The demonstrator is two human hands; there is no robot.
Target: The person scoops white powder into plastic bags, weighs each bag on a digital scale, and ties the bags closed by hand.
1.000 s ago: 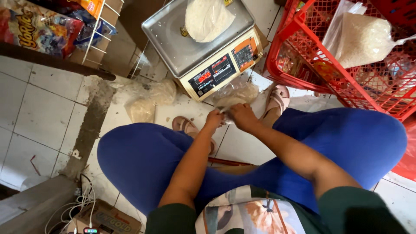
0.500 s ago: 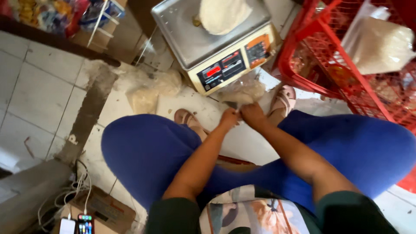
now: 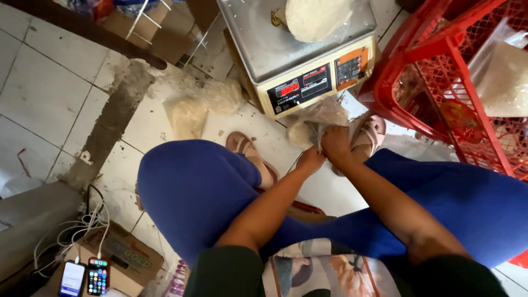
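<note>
Seen from above, a seated person in blue trousers leaned forward over a tiled floor; both hands met at the neck of a small clear plastic bag of white grain (image 3: 314, 124), which rested on the floor just in front of a digital weighing scale (image 3: 308, 58) and between the person's two sandalled feet. The left hand (image 3: 311, 161) was closed around the gathered top of the bag from below; the right hand (image 3: 335, 144) pinched the same twisted neck from above, fingers clenched on the plastic; whether a knot was already made could not be told, as the fingers hid it. Judging from this, the bag was filled and its mouth gathered, and closing it seemed the part in hand; one more filled bag (image 3: 318, 17) sat on the scale's steel pan, apparently not yet closed. Two further clear bags of grain (image 3: 204, 104) lay on the floor to the left of the scale; at least one large bag (image 3: 503, 77) sat inside a red plastic basket (image 3: 440, 66) on the right. So: one scale, one basket, roughly five bags in view. At the lower left, two phones (image 3: 85, 278) lay charging on a cardboard box (image 3: 124, 256), white cables trailing away.
</note>
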